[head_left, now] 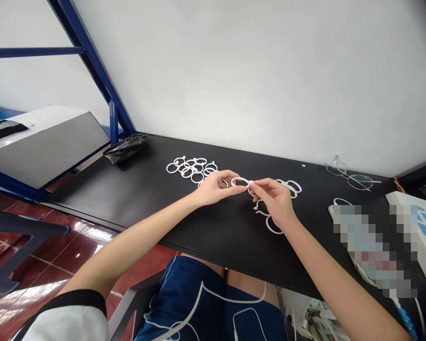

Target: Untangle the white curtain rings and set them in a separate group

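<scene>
Both my hands meet above the middle of a black table [135, 189]. My left hand [216, 187] and my right hand [275, 199] pinch the same white plastic ring [240, 181] between their fingertips, just over the tabletop. Behind my left hand lies a cluster of several white rings [191, 168]. More white rings [293, 187] lie behind my right hand, and others [270, 222] sit partly hidden under its wrist.
A crumpled black plastic bag [125, 149] lies at the table's far left corner. Wire-framed glasses [351, 176] rest at the far right by the white wall. A white box [419, 222] and a blurred item sit at the right. Blue metal framing [92, 61] stands left.
</scene>
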`<state>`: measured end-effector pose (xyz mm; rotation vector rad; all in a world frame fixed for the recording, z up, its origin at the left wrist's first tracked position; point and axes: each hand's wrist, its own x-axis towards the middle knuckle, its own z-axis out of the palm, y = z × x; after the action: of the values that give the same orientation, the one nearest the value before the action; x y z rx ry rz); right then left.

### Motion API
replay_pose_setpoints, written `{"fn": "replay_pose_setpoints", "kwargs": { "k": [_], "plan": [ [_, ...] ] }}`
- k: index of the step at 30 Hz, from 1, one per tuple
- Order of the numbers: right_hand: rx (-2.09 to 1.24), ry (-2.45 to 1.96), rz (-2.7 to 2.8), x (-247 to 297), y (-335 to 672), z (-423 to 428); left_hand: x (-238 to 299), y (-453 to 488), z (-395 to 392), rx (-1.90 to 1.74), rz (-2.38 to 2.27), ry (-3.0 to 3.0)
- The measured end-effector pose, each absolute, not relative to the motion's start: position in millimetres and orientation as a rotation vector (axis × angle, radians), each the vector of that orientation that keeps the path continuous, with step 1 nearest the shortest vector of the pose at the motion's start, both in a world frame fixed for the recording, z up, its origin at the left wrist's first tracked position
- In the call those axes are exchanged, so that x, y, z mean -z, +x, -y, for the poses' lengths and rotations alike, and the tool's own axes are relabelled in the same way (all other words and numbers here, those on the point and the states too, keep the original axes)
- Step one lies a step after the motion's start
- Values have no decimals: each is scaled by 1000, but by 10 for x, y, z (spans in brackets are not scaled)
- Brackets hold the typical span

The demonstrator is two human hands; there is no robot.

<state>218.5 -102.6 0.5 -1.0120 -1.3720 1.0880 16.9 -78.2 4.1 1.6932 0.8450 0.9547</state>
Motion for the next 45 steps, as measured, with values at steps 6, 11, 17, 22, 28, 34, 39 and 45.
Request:
{"fn": "replay_pose_setpoints", "kwargs": {
  "k": [6,11,17,22,28,34,39,45],
  "plan": [
    [-783,-1044,1660,11,2200,1119,-46,142,763,-971,-793,1611],
    [-796,-1007,1765,11,2191,1140,-70,134,772,-963,-717,1580],
    [-851,-962,1792,29,2188,1150,-105,99,762,-902,-644,1547],
    [-880,-961,1797,30,2189,1169,-127,67,752,-862,-607,1581],
    [-892,-961,1780,39,2173,1175,-121,57,746,-847,-611,1619],
    [-907,-938,1759,64,2161,1167,-138,63,763,-847,-604,1636],
    [-932,-909,1720,88,2141,1193,-163,71,783,-844,-566,1632],
    [-955,-901,1669,105,2096,1239,-152,79,787,-812,-549,1627]
  ]
}}
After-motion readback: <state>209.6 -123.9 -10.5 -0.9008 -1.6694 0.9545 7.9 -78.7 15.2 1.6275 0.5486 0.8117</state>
